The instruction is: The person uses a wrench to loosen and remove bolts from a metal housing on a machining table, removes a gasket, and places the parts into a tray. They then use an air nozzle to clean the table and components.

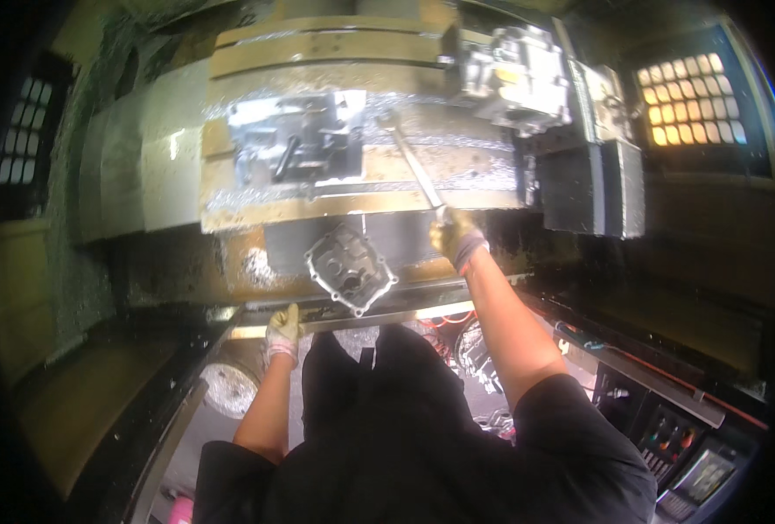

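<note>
My right hand (457,237), in a pale work glove, is closed around the near end of a long metal wrench (416,168). The wrench slants away over the slotted machine table (274,210), its far head close to the fixture. Down at the front ledge (444,310), my left hand (283,333), also gloved, has its fingers curled at the edge with the thumb upward. Between my hands lies a cast metal housing cover (351,269) with a bolt-hole rim, on the near side of the table. A blurred fixture block (300,140) sits on the table, left of the wrench.
A bulky metal casting (520,79) is mounted at the table's back right, above a dark block (592,188). Pale sheet covers (143,148) flank the left. Gridded lamps or windows (691,98) sit at both sides. More castings (479,354) lie below the ledge.
</note>
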Tool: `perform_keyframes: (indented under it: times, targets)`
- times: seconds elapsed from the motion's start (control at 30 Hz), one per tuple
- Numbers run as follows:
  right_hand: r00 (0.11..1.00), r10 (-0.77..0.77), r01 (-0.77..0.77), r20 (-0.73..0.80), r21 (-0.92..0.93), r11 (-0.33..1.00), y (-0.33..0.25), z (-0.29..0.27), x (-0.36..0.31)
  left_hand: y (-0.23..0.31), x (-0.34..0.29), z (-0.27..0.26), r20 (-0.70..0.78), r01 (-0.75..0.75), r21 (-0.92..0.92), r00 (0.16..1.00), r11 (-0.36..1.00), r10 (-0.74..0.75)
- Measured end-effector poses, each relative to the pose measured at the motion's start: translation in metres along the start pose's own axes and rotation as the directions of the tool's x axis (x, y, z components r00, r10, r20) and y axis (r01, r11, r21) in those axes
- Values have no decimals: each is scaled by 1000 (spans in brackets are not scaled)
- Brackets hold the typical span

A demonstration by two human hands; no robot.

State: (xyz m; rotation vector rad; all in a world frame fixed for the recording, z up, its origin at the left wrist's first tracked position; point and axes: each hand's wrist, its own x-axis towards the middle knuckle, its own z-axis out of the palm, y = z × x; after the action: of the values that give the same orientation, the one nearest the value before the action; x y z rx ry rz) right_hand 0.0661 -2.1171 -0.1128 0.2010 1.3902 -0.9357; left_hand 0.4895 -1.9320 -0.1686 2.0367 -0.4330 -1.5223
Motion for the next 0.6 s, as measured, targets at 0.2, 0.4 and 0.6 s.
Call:
perform_keyframes:
  times: [0.2, 0.4, 0.6]
  targets:
    - [38, -960, 604, 276, -772, -198, -172, 65, -174, 165, -46, 99, 202, -233, 228, 961, 945, 188]
    - [22, -792, -16, 610, -792, -611, -332, 25, -128, 373, -30, 289, 373, -495, -223, 752, 840, 543]
    - [6, -815, 88, 579, -812, -577, -317, 46, -113, 456, 47, 341, 444, -562, -241, 661, 791, 605]
